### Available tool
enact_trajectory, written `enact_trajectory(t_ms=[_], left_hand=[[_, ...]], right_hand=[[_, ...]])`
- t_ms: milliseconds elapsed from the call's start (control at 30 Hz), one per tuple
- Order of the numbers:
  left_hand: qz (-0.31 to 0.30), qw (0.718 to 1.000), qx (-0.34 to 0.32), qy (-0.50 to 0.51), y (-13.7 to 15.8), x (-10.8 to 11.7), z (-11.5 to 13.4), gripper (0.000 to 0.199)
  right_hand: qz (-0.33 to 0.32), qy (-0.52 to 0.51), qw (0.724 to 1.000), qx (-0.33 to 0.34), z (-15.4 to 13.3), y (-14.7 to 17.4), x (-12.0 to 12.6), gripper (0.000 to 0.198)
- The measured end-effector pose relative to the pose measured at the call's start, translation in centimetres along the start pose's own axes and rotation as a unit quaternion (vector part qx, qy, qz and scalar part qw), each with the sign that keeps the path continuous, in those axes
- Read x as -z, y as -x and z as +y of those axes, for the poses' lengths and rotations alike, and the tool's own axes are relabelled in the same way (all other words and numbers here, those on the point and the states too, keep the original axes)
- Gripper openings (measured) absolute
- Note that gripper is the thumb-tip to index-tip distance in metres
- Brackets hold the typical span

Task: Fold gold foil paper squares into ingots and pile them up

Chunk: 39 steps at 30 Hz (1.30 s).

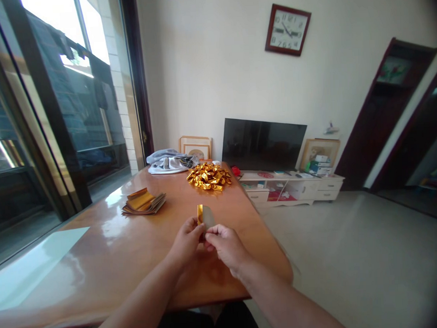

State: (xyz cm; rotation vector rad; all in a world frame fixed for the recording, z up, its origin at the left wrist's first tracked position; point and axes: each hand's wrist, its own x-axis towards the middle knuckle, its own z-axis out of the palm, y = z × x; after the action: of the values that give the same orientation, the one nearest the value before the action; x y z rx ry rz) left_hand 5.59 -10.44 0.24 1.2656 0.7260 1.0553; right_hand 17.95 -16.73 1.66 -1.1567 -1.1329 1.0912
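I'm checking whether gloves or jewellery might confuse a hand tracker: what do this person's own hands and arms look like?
The left hand and right hand are gloveless. The left forearm and right forearm are bare and broaden away from the wrists, with no sleeve, watch, bracelet or clear marking in view. Whether a ring is worn, I can't tell.

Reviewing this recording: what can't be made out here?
All in the head view:
- Gold paper, lower part: hidden by the left hand and right hand.
- Paper stack, sheet count: edges too small.
- Gold pile, bottom pieces: covered by upper ones.
- Elbows: cut off by bottom edge.
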Motion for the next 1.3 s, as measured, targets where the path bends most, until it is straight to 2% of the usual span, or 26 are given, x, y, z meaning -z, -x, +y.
enact_trajectory(t_ms=[67,133,167,233,300,333,400,467,600,733,833,900,1000,1100,1167,1300], left_hand=[[0.010,1.000,0.016,0.003,-0.2,0.6,0.6,0.022],[-0.012,0.999,0.048,0.015,-0.5,1.6,1.0,0.019],[-0.021,0.997,0.069,0.035,-0.7,2.1,1.2,0.019],[-0.042,0.991,0.110,0.062,-1.1,2.8,1.4,0.023],[-0.063,0.986,0.140,0.068,-1.3,3.3,1.6,0.026],[-0.074,0.984,0.150,0.061,-1.4,3.4,1.7,0.026],[-0.097,0.981,0.165,0.022,-1.5,3.4,1.8,0.025],[-0.125,0.976,0.172,-0.050,-1.5,3.2,2.1,0.025],[-0.180,0.946,0.127,-0.235,-2.0,2.7,2.5,0.028],[-0.195,0.893,0.020,-0.405,-2.6,2.6,2.1,0.032],[-0.170,0.864,-0.061,-0.470,-2.8,3.0,0.9,0.043],[-0.130,0.848,-0.129,-0.498,-2.6,3.3,0.1,0.047],[-0.061,0.813,-0.209,-0.540,-1.7,3.7,-0.3,0.034],[-0.076,0.787,-0.217,-0.572,-0.5,3.7,0.0,0.023],[-0.080,0.777,-0.212,-0.587,0.4,3.6,0.4,0.028],[-0.085,0.777,-0.189,-0.594,1.7,3.3,0.8,0.038]], right_hand=[[0.034,0.061,0.997,0.041,-0.7,0.2,1.3,0.016],[0.085,0.173,0.975,0.114,-1.2,0.1,3.2,0.020],[0.114,0.246,0.949,0.164,-1.2,0.1,4.2,0.026],[0.128,0.403,0.871,0.252,-0.9,0.1,5.9,0.049],[0.086,0.521,0.797,0.294,-0.1,0.4,7.0,0.075],[0.065,0.560,0.766,0.310,0.3,0.5,7.3,0.082],[0.032,0.601,0.722,0.342,1.0,0.9,7.6,0.081],[0.010,0.609,0.701,0.371,1.4,1.2,7.7,0.064],[-0.065,0.603,0.698,0.381,1.3,1.1,8.0,0.033],[-0.125,0.597,0.706,0.359,1.3,1.0,8.1,0.023],[-0.144,0.591,0.719,0.338,1.7,0.9,8.0,0.026],[-0.147,0.586,0.729,0.322,1.8,1.0,7.9,0.027],[-0.154,0.582,0.742,0.295,1.8,1.0,7.8,0.028],[-0.160,0.581,0.748,0.278,1.5,1.0,7.7,0.027],[-0.164,0.580,0.749,0.274,1.2,1.0,7.7,0.027],[-0.165,0.579,0.753,0.265,1.0,1.1,7.5,0.031]])
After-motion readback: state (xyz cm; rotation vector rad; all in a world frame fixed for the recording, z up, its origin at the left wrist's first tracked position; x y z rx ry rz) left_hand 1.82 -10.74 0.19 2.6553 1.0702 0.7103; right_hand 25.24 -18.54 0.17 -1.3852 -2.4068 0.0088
